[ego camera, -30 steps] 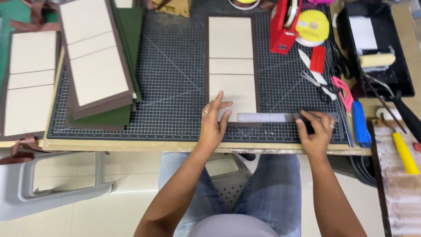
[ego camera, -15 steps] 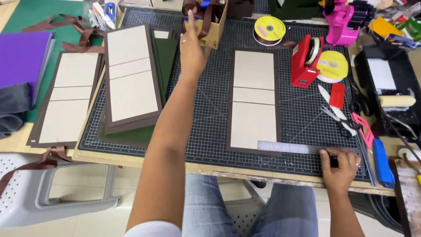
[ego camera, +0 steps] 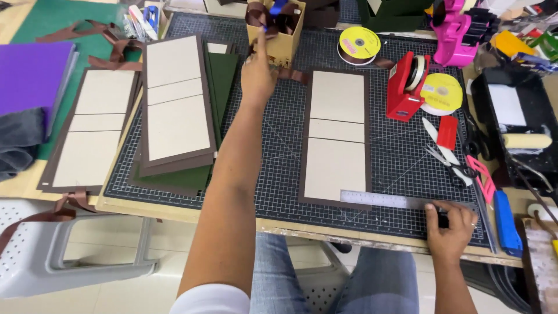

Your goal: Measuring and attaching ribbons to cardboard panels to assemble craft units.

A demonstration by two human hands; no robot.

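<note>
Left hand [ego camera: 258, 72] reached farther, pinching brown ribbon [ego camera: 261, 16] (in box [ego camera: 285, 43]); right hand [ego camera: 450, 227] still presses ruler [ego camera: 383, 200].

Craft workshop bench: a gridded cutting mat [ego camera: 279, 151] covers the table, carrying stacked board-and-paper covers [ego camera: 174, 104], a steel ruler [ego camera: 383, 200], tape dispensers [ego camera: 407, 87], ribbon spools [ego camera: 358, 43], scissors [ego camera: 453, 163] and a glue roller tray [ego camera: 511, 116]

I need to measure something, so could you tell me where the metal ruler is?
The metal ruler lies on the cutting mat near its front edge, across the bottom of the brown-bordered board, its right end under the right hand.
</note>
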